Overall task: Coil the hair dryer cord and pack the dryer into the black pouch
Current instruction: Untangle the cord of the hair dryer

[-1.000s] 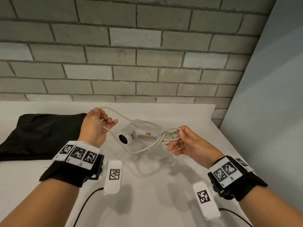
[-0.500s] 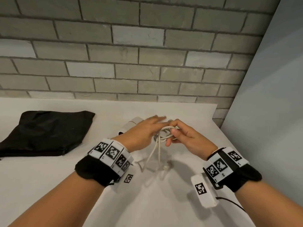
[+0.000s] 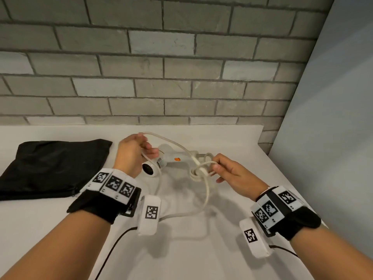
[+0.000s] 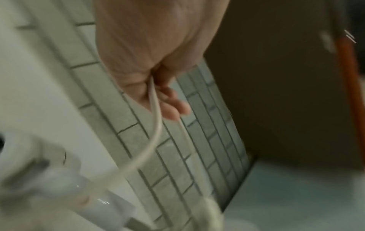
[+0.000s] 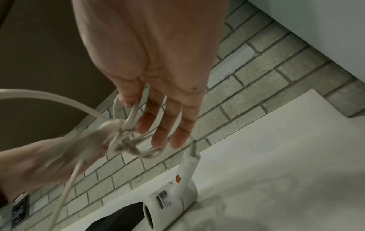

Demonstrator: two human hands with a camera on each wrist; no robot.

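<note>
A white hair dryer (image 3: 161, 161) (image 5: 177, 198) with an orange switch lies on the white table (image 3: 232, 249) between my hands. My right hand (image 3: 226, 170) (image 5: 142, 112) pinches several small loops of the white cord (image 3: 198, 170) above the table, just right of the dryer's handle. My left hand (image 3: 137, 148) (image 4: 158, 87) grips a free stretch of cord, lifted left of the dryer. From there the cord arcs over to the loops and sags down toward the table. The black pouch (image 3: 50, 166) lies flat at the left.
A grey brick wall (image 3: 161, 77) runs along the back of the table. A pale blue panel (image 3: 333, 138) closes off the right side. Thin black cables (image 3: 109, 251) trail from my wrist cameras across the near table.
My left hand has drawn back left from the loops at my right hand, pulling out a fresh length of cord. My right hand stays holding the loops.
</note>
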